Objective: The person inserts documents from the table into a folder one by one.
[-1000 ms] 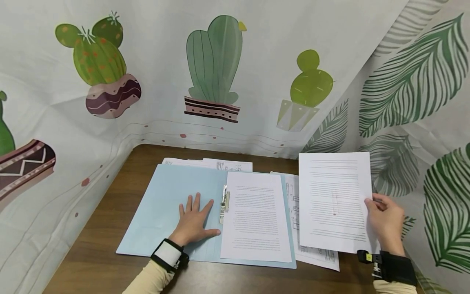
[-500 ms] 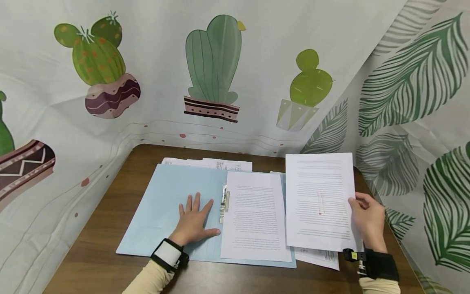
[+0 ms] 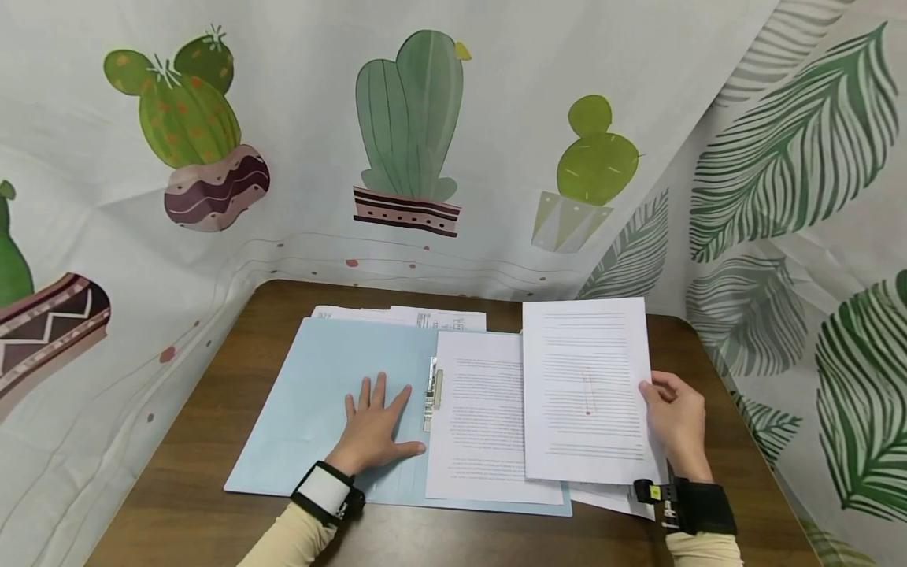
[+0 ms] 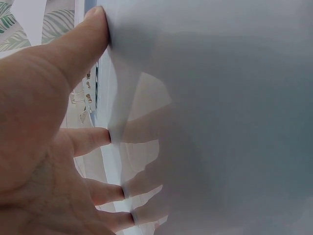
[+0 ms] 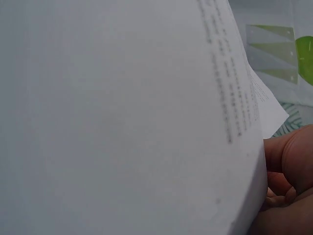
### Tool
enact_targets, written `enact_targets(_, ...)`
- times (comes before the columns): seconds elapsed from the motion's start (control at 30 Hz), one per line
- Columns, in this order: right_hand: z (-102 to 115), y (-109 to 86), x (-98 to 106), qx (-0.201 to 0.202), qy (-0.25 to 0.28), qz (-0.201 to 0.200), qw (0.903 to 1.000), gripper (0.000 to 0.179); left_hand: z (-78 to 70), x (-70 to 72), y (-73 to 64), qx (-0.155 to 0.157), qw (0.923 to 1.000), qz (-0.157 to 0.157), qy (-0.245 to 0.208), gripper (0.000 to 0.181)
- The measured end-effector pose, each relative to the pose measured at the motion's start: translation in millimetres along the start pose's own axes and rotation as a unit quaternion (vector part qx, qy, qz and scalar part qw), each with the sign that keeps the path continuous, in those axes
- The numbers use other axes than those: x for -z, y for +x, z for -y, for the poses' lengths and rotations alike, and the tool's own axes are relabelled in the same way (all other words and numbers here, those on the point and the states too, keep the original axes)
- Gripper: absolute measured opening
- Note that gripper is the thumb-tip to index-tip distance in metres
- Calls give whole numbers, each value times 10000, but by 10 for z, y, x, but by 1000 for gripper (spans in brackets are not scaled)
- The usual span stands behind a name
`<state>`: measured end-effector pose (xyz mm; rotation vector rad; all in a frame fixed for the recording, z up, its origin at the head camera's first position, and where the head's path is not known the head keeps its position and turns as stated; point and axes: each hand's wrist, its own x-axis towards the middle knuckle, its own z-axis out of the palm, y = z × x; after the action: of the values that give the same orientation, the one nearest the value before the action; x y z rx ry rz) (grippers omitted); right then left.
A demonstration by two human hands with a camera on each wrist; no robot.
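Observation:
A light blue folder lies spread on the table, its metal clip near the middle fold. On its right half rests a printed sheet. My left hand presses on the folder's left half with fingers spread; the left wrist view shows its fingertips touching the glossy cover. Between thumb and fingers, my right hand pinches the right edge of printed paper, raised above the folder's right side and overlapping the sheet there. Whether it is one sheet or more, I cannot tell. In the right wrist view this paper bends close to the camera.
More printed papers stick out behind the folder, and another shows at its lower right. The brown table meets a white curtain with printed cacti at the back and leaves at the right.
My right hand has carried the pinched paper leftward, from right of the folder to over its right side. The left hand has stayed in place on the folder.

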<state>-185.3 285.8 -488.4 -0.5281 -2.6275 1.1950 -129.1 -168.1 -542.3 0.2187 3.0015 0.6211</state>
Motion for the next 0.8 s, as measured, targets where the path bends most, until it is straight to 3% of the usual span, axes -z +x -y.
enact_targets(0.8,175,-190,-448,151,380,746,9964,32,-5,19,-4,43,10000,25,41,101)
